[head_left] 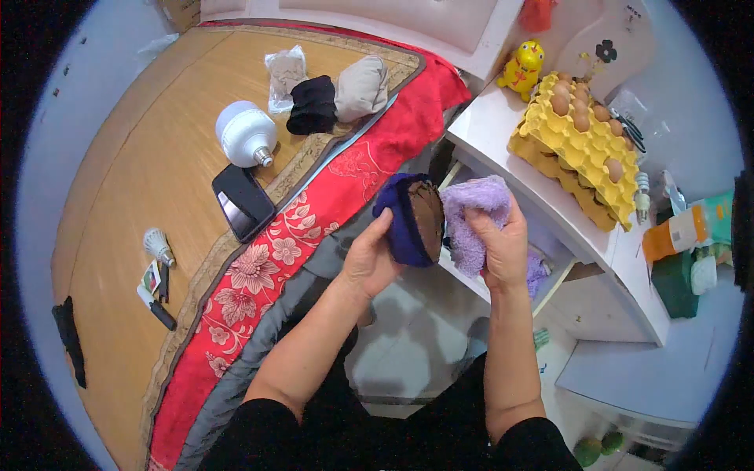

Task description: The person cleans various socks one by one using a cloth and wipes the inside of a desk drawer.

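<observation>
In front of my body, my left hand (pixel 369 259) is closed round a folded bundle of dark blue cloth (pixel 401 224) with a brown patterned part on its right side. Beside it, my right hand (pixel 503 247) pinches a fluffy lilac cloth (pixel 477 200), thumb on top. The two cloths are side by side and nearly touch; whether they are socks I cannot tell. Beneath my right hand an open white drawer (pixel 560 282) holds another fluffy lilac piece (pixel 537 272), partly hidden by my wrist.
Left, a mat-covered bed (pixel 118 180) holds a large bulb (pixel 246 133), phone (pixel 243 202), small bulb (pixel 158 246), marker (pixel 157 307), black cloth bundle (pixel 312 105), beige bundle (pixel 361 88) and clear packet (pixel 286 78). Right, a white cabinet (pixel 491 122) carries yellow egg trays (pixel 577 149) and a yellow figurine (pixel 523 69).
</observation>
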Available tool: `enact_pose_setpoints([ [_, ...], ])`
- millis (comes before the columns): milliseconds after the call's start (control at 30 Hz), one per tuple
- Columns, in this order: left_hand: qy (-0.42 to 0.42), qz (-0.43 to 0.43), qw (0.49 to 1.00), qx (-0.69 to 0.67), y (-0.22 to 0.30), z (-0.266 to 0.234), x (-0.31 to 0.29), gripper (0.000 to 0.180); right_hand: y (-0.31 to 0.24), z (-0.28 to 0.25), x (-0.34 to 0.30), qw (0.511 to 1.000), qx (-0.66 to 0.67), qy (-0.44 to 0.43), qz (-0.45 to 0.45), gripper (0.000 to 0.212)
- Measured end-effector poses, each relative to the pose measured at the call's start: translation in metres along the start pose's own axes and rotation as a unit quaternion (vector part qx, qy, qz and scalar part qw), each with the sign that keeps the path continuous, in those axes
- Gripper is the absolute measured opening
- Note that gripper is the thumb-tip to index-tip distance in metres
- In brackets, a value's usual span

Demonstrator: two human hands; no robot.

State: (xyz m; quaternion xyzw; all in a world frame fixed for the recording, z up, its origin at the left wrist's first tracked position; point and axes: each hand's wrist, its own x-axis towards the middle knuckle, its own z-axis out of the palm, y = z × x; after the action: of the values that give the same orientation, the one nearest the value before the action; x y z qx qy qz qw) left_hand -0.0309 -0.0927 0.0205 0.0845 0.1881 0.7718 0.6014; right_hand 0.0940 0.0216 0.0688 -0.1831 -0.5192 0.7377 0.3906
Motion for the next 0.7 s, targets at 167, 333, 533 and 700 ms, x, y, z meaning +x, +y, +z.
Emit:
enact_pose_setpoints([
  [167, 0.001, 0.0, 1.0, 0.029, -0.001, -0.007, -0.003, 0.052, 0.006, 0.003, 0.0, 0.977, -0.193, -0.078, -0.051, 0.031],
  [333, 0.013, 0.019, 1.0, 0.016, 0.012, -0.001, -0.009, 0.046, 0.016, -0.028, -0.001, 0.881, -0.452, 0.069, -0.122, 0.028],
  [533, 0.048, 0.065, 0.995, 0.057, -0.005, -0.009, -0.004, 0.054, 0.011, -0.035, -0.027, 0.949, -0.302, 0.074, -0.053, 0.027],
  [700, 0.101, 0.09, 0.984, 0.114, -0.02, 0.009, -0.005, 0.06, 0.009, -0.027, -0.039, 0.967, -0.233, 0.036, -0.093, 0.029],
])
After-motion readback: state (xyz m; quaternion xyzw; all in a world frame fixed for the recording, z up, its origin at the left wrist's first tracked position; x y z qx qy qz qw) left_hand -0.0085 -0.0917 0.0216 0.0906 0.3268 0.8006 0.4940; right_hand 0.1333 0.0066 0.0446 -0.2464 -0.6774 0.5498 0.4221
